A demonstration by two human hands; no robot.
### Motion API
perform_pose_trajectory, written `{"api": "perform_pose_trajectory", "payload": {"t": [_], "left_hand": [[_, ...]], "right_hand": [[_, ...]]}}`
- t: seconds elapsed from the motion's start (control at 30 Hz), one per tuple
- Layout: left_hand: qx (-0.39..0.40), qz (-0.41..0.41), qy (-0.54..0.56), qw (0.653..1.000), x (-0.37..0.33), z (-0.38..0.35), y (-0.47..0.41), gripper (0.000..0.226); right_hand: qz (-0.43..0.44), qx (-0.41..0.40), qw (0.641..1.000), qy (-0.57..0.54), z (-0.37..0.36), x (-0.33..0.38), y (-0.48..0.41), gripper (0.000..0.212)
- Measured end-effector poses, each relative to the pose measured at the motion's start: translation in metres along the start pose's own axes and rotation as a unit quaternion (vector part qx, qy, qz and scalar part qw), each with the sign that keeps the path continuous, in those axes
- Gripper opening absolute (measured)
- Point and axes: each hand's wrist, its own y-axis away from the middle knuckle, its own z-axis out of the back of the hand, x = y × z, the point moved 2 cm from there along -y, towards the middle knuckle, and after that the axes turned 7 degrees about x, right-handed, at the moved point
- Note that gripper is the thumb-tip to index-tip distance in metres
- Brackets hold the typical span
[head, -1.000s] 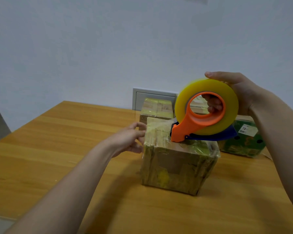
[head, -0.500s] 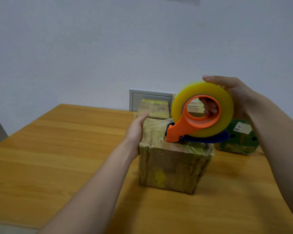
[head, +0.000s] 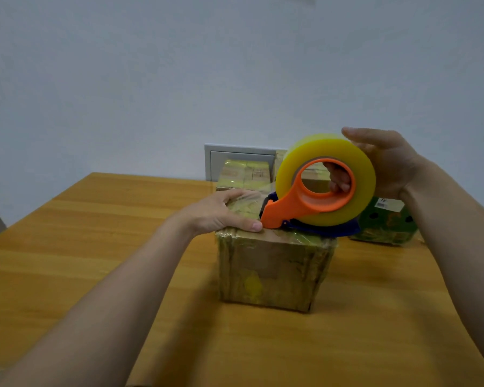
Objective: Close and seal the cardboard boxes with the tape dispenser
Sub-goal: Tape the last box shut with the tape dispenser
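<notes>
Atop the box point(head: 271, 269), the left hand point(head: 221, 213) is pressing flat just left of the tape dispenser point(head: 313, 196), whose ring the right hand point(head: 389, 163) is gripping.

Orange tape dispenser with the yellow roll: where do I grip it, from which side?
Grip the orange tape dispenser by its open centre ring, coming from the right: fingers through the hole, thumb over the yellow tape roll, as the right hand does. Its nose points left onto the cardboard box.
</notes>
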Motion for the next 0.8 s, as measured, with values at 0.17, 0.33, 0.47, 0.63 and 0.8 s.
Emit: {"api": "perform_pose_trajectory", "payload": {"t": [0.17, 0.33, 0.47, 0.63, 0.8], "left_hand": [[0.016, 0.005, -0.012, 1.000, -0.003, 0.002, 0.001, 0.061], [0.022, -0.001, -0.041, 0.999, 0.002, 0.004, 0.001, 0.084], [0.016, -0.002, -0.033, 0.999, 0.000, 0.004, 0.001, 0.098], [0.015, -0.006, -0.022, 1.000, 0.000, 0.003, 0.000, 0.096], [0.012, -0.007, -0.036, 0.999, 0.000, 0.002, 0.001, 0.102]], "right_hand": [[-0.005, -0.059, 0.996, 0.060, 0.014, 0.012, 0.019, 0.067], [-0.015, -0.113, 0.991, 0.073, 0.035, 0.026, 0.052, 0.058], [-0.022, -0.149, 0.986, 0.070, 0.045, 0.032, 0.076, 0.037], [-0.017, -0.158, 0.987, 0.035, 0.051, -0.004, 0.092, 0.034], [0.011, -0.208, 0.977, -0.053, 0.060, -0.066, 0.093, 0.096]]}}
